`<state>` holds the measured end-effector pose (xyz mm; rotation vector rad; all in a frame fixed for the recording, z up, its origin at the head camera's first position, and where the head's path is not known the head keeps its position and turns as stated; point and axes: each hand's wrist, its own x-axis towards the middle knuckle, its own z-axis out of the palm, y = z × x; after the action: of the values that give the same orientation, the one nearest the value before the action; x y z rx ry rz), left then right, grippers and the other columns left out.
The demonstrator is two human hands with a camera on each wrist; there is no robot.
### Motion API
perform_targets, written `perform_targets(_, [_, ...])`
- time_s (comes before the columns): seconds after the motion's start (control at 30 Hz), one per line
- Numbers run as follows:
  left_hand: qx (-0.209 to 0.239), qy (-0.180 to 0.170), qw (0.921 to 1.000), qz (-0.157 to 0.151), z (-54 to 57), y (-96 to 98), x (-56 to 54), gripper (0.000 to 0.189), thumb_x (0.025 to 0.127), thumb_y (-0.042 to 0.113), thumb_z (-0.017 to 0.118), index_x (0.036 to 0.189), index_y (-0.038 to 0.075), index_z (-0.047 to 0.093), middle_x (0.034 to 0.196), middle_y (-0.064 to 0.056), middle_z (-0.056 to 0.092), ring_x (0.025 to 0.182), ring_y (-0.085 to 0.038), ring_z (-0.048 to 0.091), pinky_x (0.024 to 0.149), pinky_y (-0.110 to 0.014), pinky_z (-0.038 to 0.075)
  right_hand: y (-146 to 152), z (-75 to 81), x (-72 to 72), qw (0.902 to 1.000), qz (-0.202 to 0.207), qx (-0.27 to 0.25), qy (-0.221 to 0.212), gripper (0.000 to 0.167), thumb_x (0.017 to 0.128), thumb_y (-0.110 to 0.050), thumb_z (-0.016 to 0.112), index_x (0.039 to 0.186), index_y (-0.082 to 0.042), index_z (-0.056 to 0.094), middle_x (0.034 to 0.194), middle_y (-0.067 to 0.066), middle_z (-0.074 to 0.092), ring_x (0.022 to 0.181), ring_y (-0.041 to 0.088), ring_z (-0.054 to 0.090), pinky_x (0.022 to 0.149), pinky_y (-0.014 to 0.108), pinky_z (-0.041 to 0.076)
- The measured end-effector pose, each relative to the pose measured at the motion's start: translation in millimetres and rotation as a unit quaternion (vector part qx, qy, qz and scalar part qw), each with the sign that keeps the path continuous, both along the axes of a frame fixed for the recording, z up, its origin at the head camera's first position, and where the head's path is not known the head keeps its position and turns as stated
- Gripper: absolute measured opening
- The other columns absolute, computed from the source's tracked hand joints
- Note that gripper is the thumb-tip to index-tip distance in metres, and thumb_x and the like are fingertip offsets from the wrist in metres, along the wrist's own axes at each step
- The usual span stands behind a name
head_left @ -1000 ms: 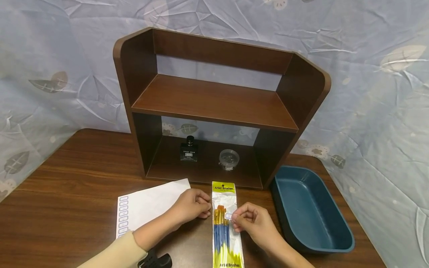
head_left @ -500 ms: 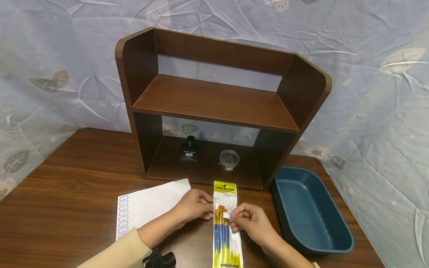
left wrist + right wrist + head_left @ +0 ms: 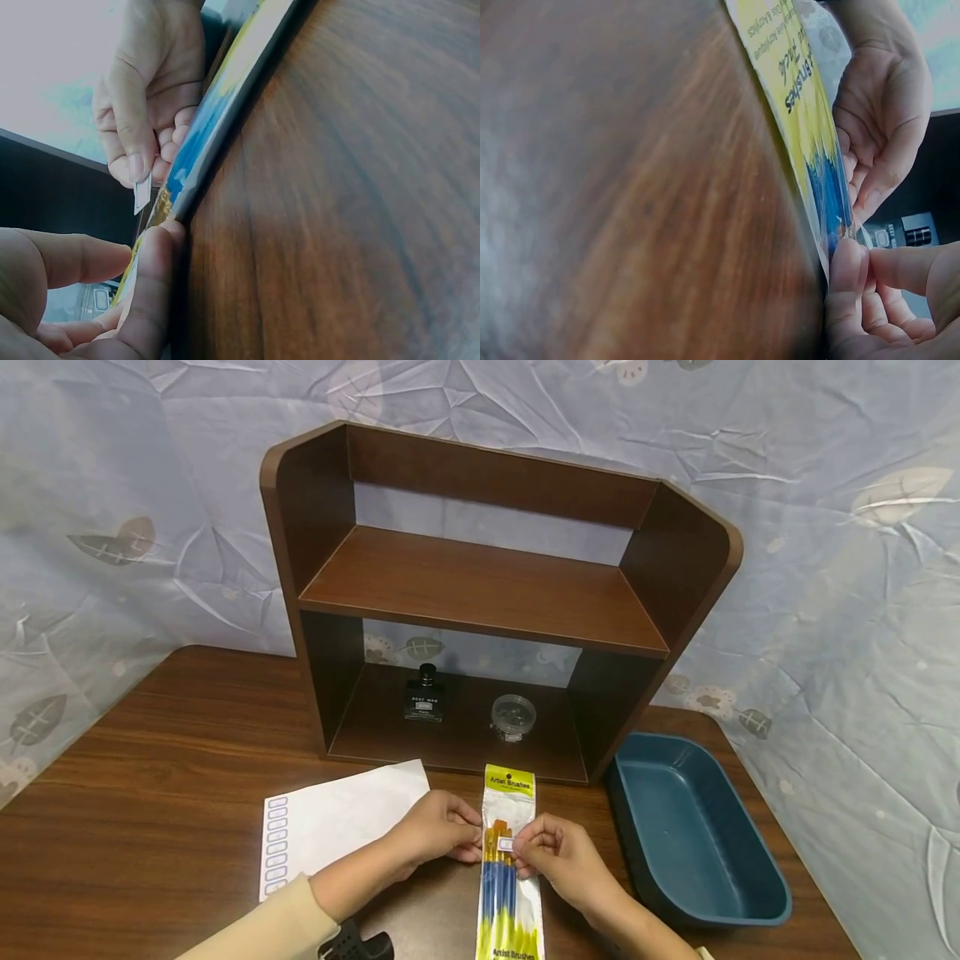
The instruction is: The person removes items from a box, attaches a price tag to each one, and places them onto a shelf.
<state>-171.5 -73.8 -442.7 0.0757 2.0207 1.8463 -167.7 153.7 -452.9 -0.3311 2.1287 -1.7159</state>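
Observation:
A clear packet of artist brushes with yellow ends and blue-handled brushes lies upright in front of me on the table. My left hand holds its left edge between thumb and fingers, beside the brush heads. Between thumb and forefinger, my right hand pinches a small white label with a printed border. The label overlaps the brush heads in the head view; in the left wrist view, the same label sticks out from the right fingertips, tilted over the packet.
A white sheet with a column of labels lies left, partly under my left forearm. Behind stands a brown two-tier shelf with a black perfume bottle and a round clear tub. At right is a blue bin.
The packet has shifted slightly right together with my left hand. The label in my right hand has moved a little left over the brush heads.

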Motion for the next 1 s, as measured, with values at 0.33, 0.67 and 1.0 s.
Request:
perform_targets(0.33, [-0.022,0.003,0.9998,-0.003,-2.2,4.1,-4.8,0.010,0.093,-0.006,0.067,0.097,-0.014,0.072,0.078,-0.019,0.075,0.062,-0.013,0.072,0.064,-0.030,0.066,0.4,-1.7,1.5,0.9999,-0.005,0.001,0.011,0.015,0.100,0.003,0.061,0.105,0.017,0.059,0.089,0.009,0.070,0.079,0.007,0.070,0.075,0.020,0.063])
perform_targets(0.67, [-0.040,0.016,0.9991,0.002,-3.1,8.5,-6.1,0.009,0.092,-0.004,0.070,0.089,-0.011,0.072,0.073,-0.019,0.075,0.057,-0.013,0.071,0.058,-0.030,0.064,-0.2,-2.4,2.1,0.9998,-0.021,0.002,0.002,0.015,0.100,0.002,0.063,0.104,0.015,0.059,0.089,0.009,0.071,0.077,0.008,0.071,0.074,0.020,0.063])
perform_targets(1.0, [-0.048,0.017,0.9987,0.003,2.9,8.8,-4.7,0.008,0.091,-0.007,0.066,0.087,-0.011,0.072,0.071,-0.018,0.073,0.056,-0.013,0.070,0.057,-0.028,0.064,-2.4,-3.3,2.4,0.9987,-0.048,0.001,0.017,0.014,0.095,0.004,0.063,0.101,0.017,0.060,0.084,0.012,0.071,0.070,0.009,0.069,0.066,0.022,0.062])
